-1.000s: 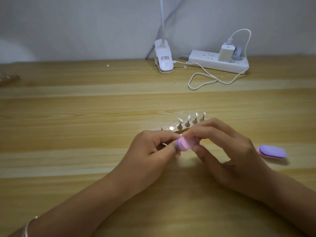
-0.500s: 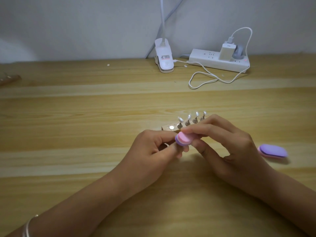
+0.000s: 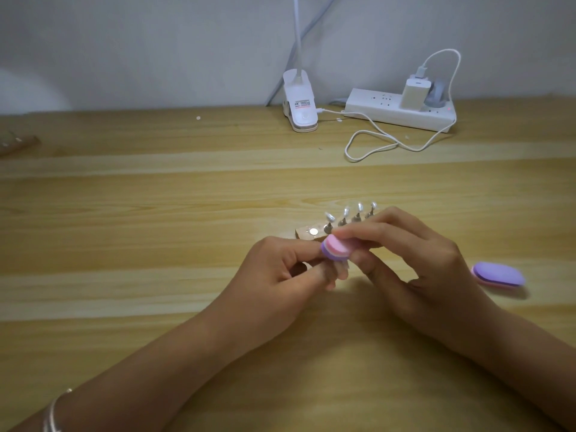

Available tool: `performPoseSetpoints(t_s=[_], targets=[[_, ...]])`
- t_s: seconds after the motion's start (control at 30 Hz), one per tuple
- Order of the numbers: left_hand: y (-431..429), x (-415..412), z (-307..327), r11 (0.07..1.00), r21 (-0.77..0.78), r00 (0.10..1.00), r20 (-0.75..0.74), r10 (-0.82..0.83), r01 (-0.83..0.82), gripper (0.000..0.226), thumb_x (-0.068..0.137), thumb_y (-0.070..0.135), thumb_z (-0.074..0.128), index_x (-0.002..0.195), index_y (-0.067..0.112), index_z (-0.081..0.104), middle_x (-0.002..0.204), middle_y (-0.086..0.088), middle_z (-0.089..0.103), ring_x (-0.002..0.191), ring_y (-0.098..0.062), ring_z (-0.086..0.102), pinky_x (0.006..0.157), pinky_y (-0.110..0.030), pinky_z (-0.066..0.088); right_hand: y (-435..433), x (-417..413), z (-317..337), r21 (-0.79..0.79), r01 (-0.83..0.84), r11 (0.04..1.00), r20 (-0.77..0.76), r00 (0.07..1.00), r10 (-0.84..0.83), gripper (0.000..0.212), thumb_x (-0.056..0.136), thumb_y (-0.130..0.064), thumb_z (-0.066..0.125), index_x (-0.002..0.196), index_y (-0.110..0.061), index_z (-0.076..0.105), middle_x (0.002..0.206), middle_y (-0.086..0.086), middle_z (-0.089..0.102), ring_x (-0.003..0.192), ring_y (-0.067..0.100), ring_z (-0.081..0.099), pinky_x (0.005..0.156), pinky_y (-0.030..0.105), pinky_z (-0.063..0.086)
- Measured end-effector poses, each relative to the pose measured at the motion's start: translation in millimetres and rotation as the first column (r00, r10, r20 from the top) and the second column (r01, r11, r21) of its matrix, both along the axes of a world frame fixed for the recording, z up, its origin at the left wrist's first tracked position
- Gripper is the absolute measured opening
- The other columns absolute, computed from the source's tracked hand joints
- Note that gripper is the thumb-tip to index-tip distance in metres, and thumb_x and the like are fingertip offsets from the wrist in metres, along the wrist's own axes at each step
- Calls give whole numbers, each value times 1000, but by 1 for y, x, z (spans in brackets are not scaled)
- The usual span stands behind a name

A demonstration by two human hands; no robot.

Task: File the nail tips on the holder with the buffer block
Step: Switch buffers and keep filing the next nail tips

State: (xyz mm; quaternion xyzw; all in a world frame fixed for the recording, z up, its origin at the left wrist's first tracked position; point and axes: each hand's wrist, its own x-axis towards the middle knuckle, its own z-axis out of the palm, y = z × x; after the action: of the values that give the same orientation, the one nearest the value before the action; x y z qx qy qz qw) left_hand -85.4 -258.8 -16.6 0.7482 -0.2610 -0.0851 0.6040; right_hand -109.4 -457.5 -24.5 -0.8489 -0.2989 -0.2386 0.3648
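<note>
My right hand (image 3: 414,269) grips a pink and purple buffer block (image 3: 338,249) between thumb and fingers. The block lies against a clear nail tip (image 3: 342,269) that my left hand (image 3: 277,282) pinches between thumb and forefinger; most of that tip is hidden. Just behind my hands lies the wooden holder (image 3: 307,233), with several clear nail tips (image 3: 346,213) standing on metal pegs and one bare round magnet at its left end.
A second purple buffer block (image 3: 498,274) lies on the wooden table (image 3: 156,213) to the right of my right hand. At the back stand a white clip lamp (image 3: 300,104), a power strip (image 3: 402,115) with a charger, and a looped white cable (image 3: 374,145).
The buffer block has slid left and slightly up across the nail tip, with my right hand following. My left hand has stayed almost still.
</note>
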Motion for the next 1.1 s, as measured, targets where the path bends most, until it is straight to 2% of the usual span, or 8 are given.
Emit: performPoseSetpoints(t_s=[0.2,0.33,0.47,0.53,0.63,0.77,0.9,1.1], targets=[[2,1,2,1000,-17,1000,-21,3,-4,16,86,26,62,81,18,75,71,-11,65,67,-42,54,64,-55,44,-3,-4,1,-13,-46,999,7,999,46,27,92,-1,64,118,-3,69,99,9,64,92,21,64,83,32,52],[1,1,1,1000,9,999,-27,-18,18,17,88,11,58,80,13,73,70,-11,64,64,-46,54,63,-59,44,0,0,0,-23,5,1000,10,1000,-5,26,92,1,63,117,-1,69,99,11,64,92,23,64,82,35,53],[2,1,5,1000,8,1000,-2,1,-1,20,89,13,58,76,21,72,71,-9,65,66,-26,54,61,-42,40,-3,-5,0,-23,-37,999,23,999,37,23,96,-2,62,118,-6,67,99,10,63,93,20,63,84,30,51],[1,0,6,1000,14,1000,-2,-10,10,21,89,12,58,76,22,71,70,-8,64,66,-18,54,62,-41,42,-3,-5,0,-27,-31,999,40,999,32,24,95,-2,63,118,-6,67,99,9,63,93,19,63,85,28,51],[1,-1,5,999,23,999,3,-36,36,21,90,5,56,79,15,71,70,-8,64,71,-25,60,69,-52,47,-1,-2,0,-21,11,1000,31,999,-10,25,93,0,62,117,-2,68,101,8,63,93,18,63,86,28,51],[2,0,6,1000,21,1000,25,-10,10,22,89,15,59,76,28,71,69,-4,65,64,-18,53,60,-40,40,-2,-6,0,-34,-43,998,41,998,44,23,96,-2,63,118,-5,67,100,9,63,93,20,63,86,27,50],[3,0,4,999,29,999,3,-39,39,17,91,11,58,81,8,73,70,-6,66,71,-30,59,67,-51,46,-2,-3,1,-22,35,999,69,997,-34,24,93,1,63,115,-2,69,103,8,66,93,20,65,85,31,53],[3,2,4,1000,-6,1000,-10,5,-5,17,90,12,58,88,8,75,78,-14,68,77,-39,58,71,-55,45,-3,-6,-1,-60,-49,997,59,997,53,22,96,-1,61,116,-1,69,103,10,65,96,22,65,87,32,52]])
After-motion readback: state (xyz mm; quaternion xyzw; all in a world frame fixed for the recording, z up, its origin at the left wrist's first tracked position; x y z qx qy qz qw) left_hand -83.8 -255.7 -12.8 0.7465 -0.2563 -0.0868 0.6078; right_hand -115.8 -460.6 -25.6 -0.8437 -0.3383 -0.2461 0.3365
